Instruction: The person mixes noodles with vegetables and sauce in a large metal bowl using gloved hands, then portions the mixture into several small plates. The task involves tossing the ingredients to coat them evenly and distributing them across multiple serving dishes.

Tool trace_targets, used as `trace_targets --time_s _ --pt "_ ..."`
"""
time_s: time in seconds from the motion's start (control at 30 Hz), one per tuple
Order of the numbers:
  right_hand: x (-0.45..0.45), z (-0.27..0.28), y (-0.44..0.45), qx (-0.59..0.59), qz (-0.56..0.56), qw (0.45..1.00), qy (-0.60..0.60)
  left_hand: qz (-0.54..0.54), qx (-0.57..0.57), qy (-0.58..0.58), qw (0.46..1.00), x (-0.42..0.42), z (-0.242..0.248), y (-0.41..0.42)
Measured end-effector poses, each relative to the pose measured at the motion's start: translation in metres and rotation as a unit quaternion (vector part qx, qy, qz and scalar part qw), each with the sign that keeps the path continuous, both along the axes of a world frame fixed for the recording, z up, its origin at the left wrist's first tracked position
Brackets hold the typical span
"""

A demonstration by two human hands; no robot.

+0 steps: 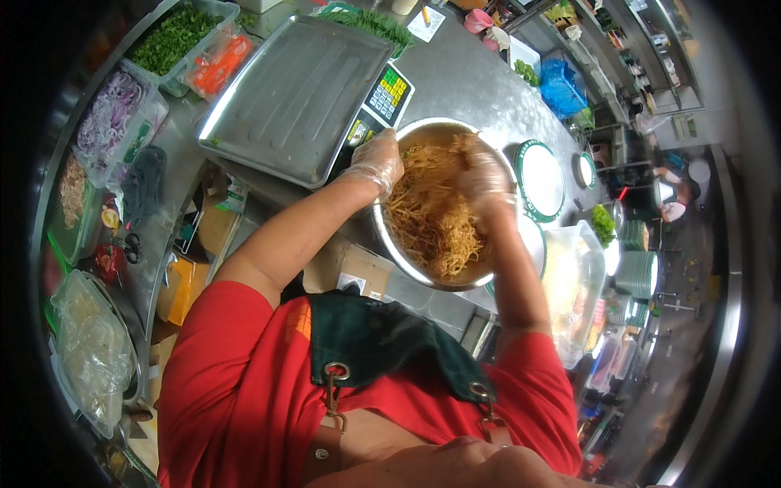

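A round metal bowl [385, 235] holds brown, saucy shredded food [448, 244], perhaps noodles; its exact kind is unclear. My left hand [375, 160], in a clear plastic glove, grips the bowl's left rim beside the digital scale [293, 97]. Inside the bowl, at its right side, is my right hand [485, 180], also gloved and blurred by motion. It touches some of the strands, but its fingers are too blurred to tell whether they close on them.
Green-rimmed plates [540, 181] lie right of the bowl, near a clear plastic tub [570, 287]. Tubs of chopped greens [174, 43] and sliced red onion [113, 122] stand at the left, above black scissors [132, 247]. Another person [674, 210] is far off at the right.
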State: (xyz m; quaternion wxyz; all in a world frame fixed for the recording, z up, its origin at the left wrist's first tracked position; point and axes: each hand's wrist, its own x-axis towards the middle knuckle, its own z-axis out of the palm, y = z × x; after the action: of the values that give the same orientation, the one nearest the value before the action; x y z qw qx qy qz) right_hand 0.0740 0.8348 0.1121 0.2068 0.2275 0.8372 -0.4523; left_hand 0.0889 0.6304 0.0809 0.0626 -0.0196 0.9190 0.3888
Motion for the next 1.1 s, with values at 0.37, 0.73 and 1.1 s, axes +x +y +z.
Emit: trace_targets --time_s 0.37,0.73,1.1 --pt "0.031 -0.010 -0.014 0.181 0.396 0.900 -0.031 0.002 -0.021 -0.035 0.999 -0.004 0.005 -0.001" --pt "0.030 0.006 -0.004 0.075 0.222 0.969 -0.074 0.006 0.005 -0.023 1.000 0.000 0.001 -0.002" --pt "0.021 -0.022 -0.001 0.267 0.340 0.897 -0.096 0.004 0.015 -0.024 1.000 -0.005 -0.008 0.002"
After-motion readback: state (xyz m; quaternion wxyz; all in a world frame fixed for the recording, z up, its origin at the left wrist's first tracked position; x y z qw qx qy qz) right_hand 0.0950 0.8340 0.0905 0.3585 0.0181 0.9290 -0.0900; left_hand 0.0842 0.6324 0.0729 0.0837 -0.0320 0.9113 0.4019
